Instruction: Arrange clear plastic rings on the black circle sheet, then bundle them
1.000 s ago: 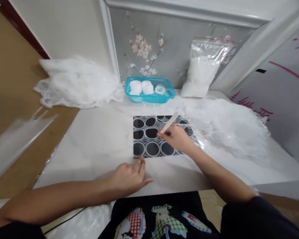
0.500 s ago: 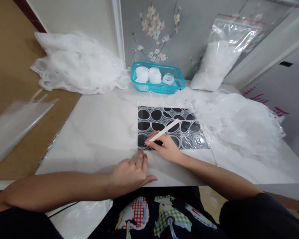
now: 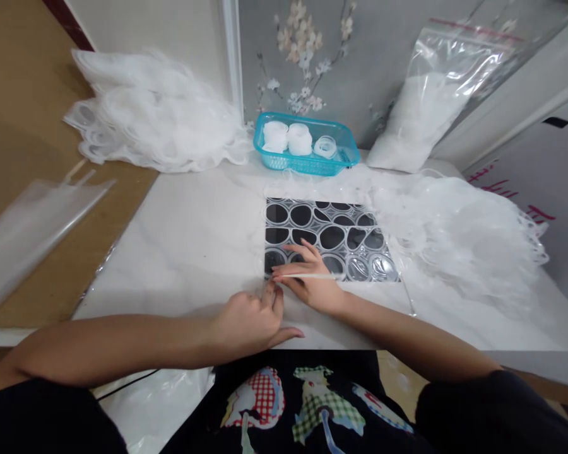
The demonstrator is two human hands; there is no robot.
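A black sheet (image 3: 332,238) under clear film with pale ring outlines lies flat on the white table. My right hand (image 3: 312,280) is over its lower left part, closed on a thin white stick (image 3: 312,275) between thumb and index finger, with other fingers raised. The stick lies nearly level, pointing right. Just below the sheet's lower left corner, my left hand (image 3: 255,318) rests on the table with its index fingertip at the right fingertips. Its other fingers are curled and the thumb sticks out. Whether it pinches anything is hidden.
A blue basket (image 3: 307,167) with white ring rolls stands behind the sheet. White ringed film is heaped at the back left (image 3: 156,116) and right (image 3: 459,227). A filled clear bag (image 3: 411,113) leans at the back right. Clear plastic (image 3: 38,227) lies at the far left.
The stick has swung from a diagonal, pointing up and right, to nearly level. My right hand's other fingers have lifted and spread. My left hand stays in about the same place.
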